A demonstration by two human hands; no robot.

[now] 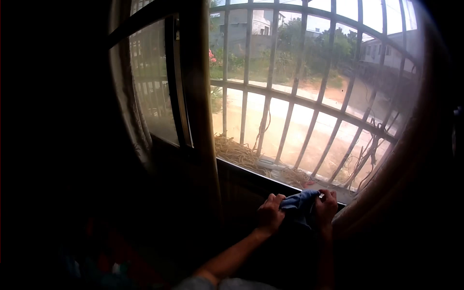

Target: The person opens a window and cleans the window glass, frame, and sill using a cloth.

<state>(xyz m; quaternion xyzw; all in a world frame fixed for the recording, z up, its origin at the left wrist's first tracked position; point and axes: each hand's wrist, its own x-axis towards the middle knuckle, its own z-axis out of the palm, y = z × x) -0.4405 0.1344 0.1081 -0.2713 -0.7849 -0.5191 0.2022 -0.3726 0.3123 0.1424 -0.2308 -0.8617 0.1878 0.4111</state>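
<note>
A blue cloth (300,200) stretches between my two hands in front of the lower window edge. My left hand (271,212) is closed on its left end, fingers curled over the fabric. At the right end, my right hand (326,205) pinches the cloth between thumb and fingers, near a small bright spot. The lower part of the cloth hangs down into shadow, so its full shape is hidden. Whether it is a rag or a garment I cannot tell.
Ahead is a window with metal bars (295,96). Dry twigs (239,153) lie on the sill outside, and dry stems (369,152) cling to the bars at right. A dark window frame (180,87) and a curtain (386,186) flank it. Much of the room is dark.
</note>
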